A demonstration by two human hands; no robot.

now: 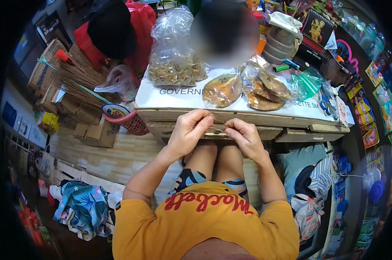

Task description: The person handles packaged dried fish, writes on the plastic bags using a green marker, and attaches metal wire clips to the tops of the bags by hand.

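Observation:
My left hand (190,131) is closed in a pinch just in front of the table edge, its thumb against the fingers. Level with it, my right hand (247,138) makes a similar pinch. A thin, faint line seems to run between the fingertips, too fine to name. Beyond the hands, a flat clear bag with dried fish (222,90) lies on the white-covered table (167,99). To its right are more bagged dried fish (267,90), overlapping in a pile. A large clear bag of small dried fish (176,69) stands at the table's left.
A green plastic bag (307,83) and blue-handled scissors (325,105) lie at the table's right. Below the top is a wooden drawer (310,136). A pink basket (131,122) and stick brooms (72,76) stand left. A cushion (303,162) and clothes are on the right.

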